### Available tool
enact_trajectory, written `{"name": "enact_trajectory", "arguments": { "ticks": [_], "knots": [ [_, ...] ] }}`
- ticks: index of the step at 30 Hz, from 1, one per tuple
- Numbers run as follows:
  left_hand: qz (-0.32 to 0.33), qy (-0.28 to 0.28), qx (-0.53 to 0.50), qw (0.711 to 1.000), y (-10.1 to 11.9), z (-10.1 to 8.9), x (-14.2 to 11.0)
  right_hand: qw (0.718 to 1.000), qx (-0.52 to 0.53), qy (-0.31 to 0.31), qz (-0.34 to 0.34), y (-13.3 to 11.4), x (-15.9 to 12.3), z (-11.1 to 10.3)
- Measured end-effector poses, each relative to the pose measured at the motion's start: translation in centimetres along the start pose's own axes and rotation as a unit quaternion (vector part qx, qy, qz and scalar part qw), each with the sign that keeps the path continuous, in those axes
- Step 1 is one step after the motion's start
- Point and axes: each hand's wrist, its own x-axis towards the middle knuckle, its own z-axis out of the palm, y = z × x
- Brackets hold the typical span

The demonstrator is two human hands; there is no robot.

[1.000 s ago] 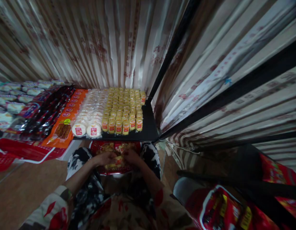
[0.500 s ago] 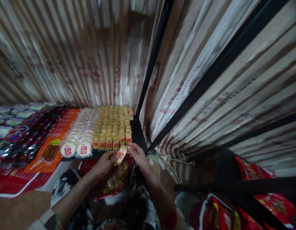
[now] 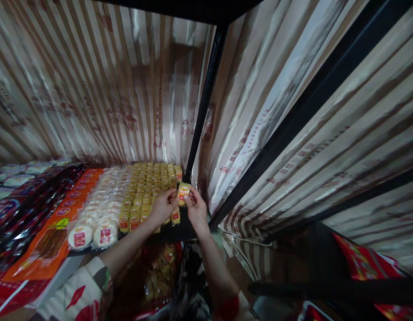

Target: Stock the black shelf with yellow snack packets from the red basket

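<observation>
Left hand (image 3: 163, 207) and right hand (image 3: 197, 210) pinch a wrapped yellow snack cake (image 3: 183, 191) above the black shelf's (image 3: 187, 226) right end.

- On the yellow packet (image 3: 185, 185) you hold, the red print (image 3: 181, 196) is too small to read.
- Your white packs (image 3: 101, 196) bear red labels (image 3: 105, 232), illegible.
- Your orange bag (image 3: 49, 249) carries a yellow sticker (image 3: 62, 224), unreadable.
- Blurred red characters (image 3: 124, 118) mark the curtain (image 3: 142, 84).

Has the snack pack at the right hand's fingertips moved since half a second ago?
Yes. The snack pack has gone farther back and to the right over the shelf, closer to the upright post's foot in the view.
</observation>
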Motion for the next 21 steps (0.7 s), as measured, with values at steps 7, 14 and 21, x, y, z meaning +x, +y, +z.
{"name": "enact_trajectory", "arguments": {
  "ticks": [7,14,21],
  "knots": [
    [-0.035,-0.048,-0.083,0.995,2.4,0.6,7.8,0.983,-0.152,0.044,-0.093,0.2,6.8,0.6],
    [0.052,-0.088,0.165,0.981,0.6,1.1,13.1,0.977,-0.210,0.033,-0.014,4.4,10.7,1.5],
    [0.134,-0.116,0.302,0.937,-1.1,2.1,14.1,0.967,-0.250,0.049,-0.016,9.1,12.6,1.9]
  ]
}}
